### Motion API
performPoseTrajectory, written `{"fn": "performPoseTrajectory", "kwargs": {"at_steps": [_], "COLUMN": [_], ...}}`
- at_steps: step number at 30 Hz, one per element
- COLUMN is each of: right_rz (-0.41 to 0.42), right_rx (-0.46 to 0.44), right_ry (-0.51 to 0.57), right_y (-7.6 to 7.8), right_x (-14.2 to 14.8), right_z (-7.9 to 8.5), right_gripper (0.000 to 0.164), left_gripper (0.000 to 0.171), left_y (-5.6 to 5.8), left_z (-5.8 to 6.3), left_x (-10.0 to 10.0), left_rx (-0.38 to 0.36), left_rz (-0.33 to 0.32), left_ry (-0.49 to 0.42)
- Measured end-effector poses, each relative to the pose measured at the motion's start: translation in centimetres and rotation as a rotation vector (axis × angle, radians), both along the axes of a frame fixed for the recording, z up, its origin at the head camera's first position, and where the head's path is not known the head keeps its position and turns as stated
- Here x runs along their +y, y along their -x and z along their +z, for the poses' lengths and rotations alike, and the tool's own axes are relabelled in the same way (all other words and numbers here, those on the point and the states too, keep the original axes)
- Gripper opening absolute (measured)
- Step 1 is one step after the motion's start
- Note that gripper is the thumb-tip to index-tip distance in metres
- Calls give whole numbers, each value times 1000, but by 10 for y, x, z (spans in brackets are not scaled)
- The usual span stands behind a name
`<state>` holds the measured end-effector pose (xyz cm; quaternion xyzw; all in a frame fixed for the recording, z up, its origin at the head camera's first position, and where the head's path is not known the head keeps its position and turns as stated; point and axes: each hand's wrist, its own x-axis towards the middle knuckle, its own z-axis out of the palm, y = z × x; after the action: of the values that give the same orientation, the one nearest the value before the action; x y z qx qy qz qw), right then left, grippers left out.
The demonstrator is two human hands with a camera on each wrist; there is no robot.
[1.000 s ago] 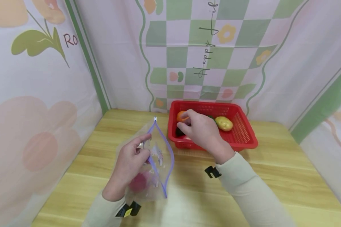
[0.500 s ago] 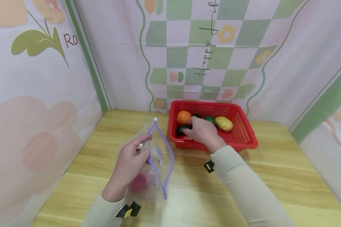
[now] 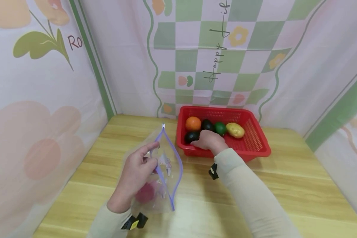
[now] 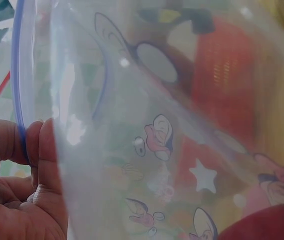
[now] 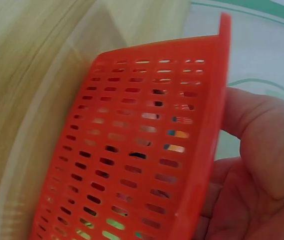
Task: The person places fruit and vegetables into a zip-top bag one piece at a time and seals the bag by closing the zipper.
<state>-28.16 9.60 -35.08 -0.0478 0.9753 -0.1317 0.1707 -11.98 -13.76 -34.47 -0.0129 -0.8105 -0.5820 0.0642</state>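
Observation:
My left hand (image 3: 138, 172) pinches the rim of a clear zip bag (image 3: 169, 185) with a purple zip edge, its mouth spread apart. Inside the bag lies a round dark-pink thing (image 3: 145, 192), which shows as a red curve (image 4: 266, 225) in the left wrist view. Cartoon prints cover the plastic. My right hand (image 3: 209, 140) reaches down into the red basket (image 3: 257, 140), beside a dark, rounded fruit or vegetable (image 3: 191, 137). Its fingertips are hidden behind the basket wall (image 5: 127, 150) in the right wrist view, and I cannot tell what they hold.
In the basket also sit an orange (image 3: 193, 124), another dark rounded piece (image 3: 207, 125), a green one (image 3: 220, 128) and a yellow potato (image 3: 235, 130). The basket stands at the back of the wooden table (image 3: 297, 185), against a patterned curtain (image 3: 131, 66).
My right hand has moved down and lower into the basket, uncovering the orange and the dark pieces. The left hand and the bag have stayed in place.

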Motion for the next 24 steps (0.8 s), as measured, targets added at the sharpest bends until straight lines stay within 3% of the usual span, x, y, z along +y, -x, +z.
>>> {"fn": "performPoseTrajectory", "kwargs": {"at_steps": [9, 16, 20, 24], "right_rz": [-61, -71, -36, -9], "right_rx": [-105, -178, -169, -157], "right_ry": [20, -14, -26, -25], "right_y": [12, 21, 23, 23], "right_x": [-4, -7, -8, -8], "right_z": [-10, -13, -16, -17], "right_gripper": [56, 64, 60, 54], "left_gripper": [51, 50, 50, 50], "left_y": [-9, 1, 0, -4], "left_z": [19, -2, -1, 9], "left_x": [4, -2, -1, 3], "left_rx": [-10, 15, -2, -19], "left_rz": [8, -22, -15, 3], "left_ry": [2, -13, -17, -10]}}
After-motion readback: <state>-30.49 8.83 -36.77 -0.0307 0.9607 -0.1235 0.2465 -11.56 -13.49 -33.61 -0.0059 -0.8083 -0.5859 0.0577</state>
